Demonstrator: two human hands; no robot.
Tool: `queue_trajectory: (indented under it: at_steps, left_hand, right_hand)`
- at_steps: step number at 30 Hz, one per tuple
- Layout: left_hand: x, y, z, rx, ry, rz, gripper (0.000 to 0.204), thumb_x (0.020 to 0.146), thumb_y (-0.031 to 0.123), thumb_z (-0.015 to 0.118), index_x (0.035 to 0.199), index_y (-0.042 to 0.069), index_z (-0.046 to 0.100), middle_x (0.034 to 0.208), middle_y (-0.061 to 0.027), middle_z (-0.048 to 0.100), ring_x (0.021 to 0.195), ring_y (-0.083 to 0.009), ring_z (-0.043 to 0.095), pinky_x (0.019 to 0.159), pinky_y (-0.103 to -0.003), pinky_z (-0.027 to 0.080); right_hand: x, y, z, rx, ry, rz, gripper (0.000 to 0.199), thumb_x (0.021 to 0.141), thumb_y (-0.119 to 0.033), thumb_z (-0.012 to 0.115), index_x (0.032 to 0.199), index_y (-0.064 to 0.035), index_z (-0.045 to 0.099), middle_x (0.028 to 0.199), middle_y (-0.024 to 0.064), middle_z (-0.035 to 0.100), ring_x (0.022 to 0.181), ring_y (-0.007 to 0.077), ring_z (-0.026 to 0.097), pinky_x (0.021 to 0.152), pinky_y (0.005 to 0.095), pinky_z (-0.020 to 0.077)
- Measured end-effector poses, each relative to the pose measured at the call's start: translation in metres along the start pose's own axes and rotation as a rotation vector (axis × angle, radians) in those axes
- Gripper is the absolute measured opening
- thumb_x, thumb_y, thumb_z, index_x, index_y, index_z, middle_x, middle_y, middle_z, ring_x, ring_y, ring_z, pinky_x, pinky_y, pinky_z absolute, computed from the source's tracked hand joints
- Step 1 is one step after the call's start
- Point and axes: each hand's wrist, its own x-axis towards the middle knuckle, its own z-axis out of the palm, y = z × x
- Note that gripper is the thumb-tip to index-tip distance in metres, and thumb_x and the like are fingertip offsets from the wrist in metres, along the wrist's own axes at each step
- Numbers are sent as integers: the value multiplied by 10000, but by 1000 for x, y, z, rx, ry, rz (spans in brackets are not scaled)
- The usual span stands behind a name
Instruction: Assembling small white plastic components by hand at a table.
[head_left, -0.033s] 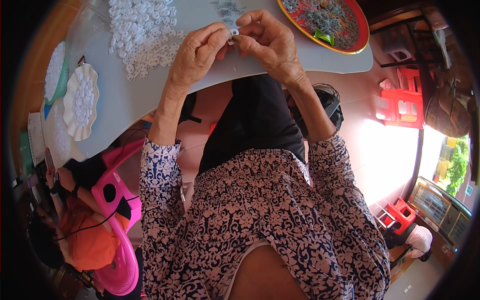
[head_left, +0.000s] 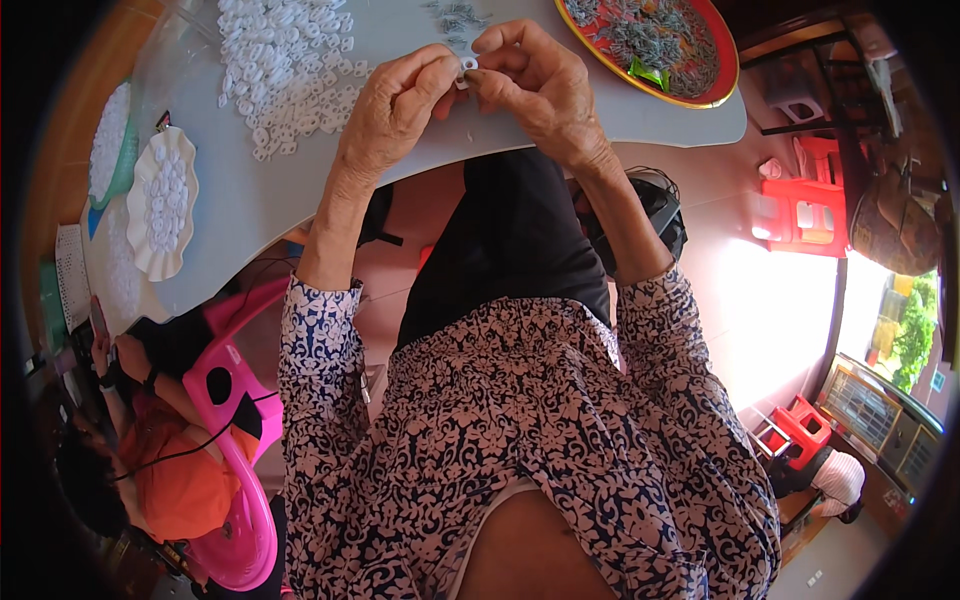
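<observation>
A small white plastic piece with a hole is held up between the two hands, over the near edge of the grey table. The left hand is drawn narrow, its thumb and forefinger pinched on the piece. The right hand has its thumb tip at the piece's lower edge and its fingers bent above; whether it also grips something tiny there, I cannot tell.

Just left of the hands spreads a loose heap of like white pieces, and beyond the fingertips lies a little pile of thin grey parts. To the right, a round red tray with a gold rim carries many more, with a bright green wrapper among them.

By the look of it, this one piece is midway through handling, and plenty remains — both heap and tray are well stocked. Further left, white pieces fill a scalloped cream dish; whether those are finished, I cannot tell. Beyond the table's left end, a person in orange sits by a pink chair.
</observation>
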Motion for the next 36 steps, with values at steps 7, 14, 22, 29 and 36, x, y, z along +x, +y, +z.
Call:
queue_trajectory:
  at_steps: [7,14,22,29,36]
  left_hand:
    - [-1,-2,0,-63,23,-52,309,919,312,477,848,30,584,577,-2,472,552,-76,409,514,-243,335]
    - [-1,-2,-2,-29,-13,-85,325,916,331,473,872,29,586,580,-4,474,555,-82,416,520,-250,340]
    - [-3,1,0,-17,-13,-61,338,922,317,432,855,11,558,595,-46,498,566,-120,453,558,-269,381]
    - [-1,-4,1,10,-27,-17,325,917,293,415,803,8,522,590,-54,481,570,-133,444,569,-283,384]
    - [0,-4,4,-35,-11,-21,326,919,283,407,767,8,496,591,-49,466,578,-132,435,581,-282,382]
  right_hand:
    - [2,3,2,-19,-33,-91,302,825,-39,655,1084,12,507,851,46,620,781,76,606,658,199,483]
    - [1,5,7,-44,-44,-145,287,811,-43,675,1055,26,539,793,45,630,766,82,629,665,202,503]
    - [0,13,6,-191,-4,-175,257,817,-87,677,1007,21,541,778,53,644,748,94,643,654,221,510]
    - [0,9,10,-300,18,-223,232,825,-111,667,965,12,528,753,87,658,718,140,657,644,258,513]
    - [0,1,11,-386,8,-251,178,848,-99,632,906,19,512,738,112,674,727,174,675,652,269,519]
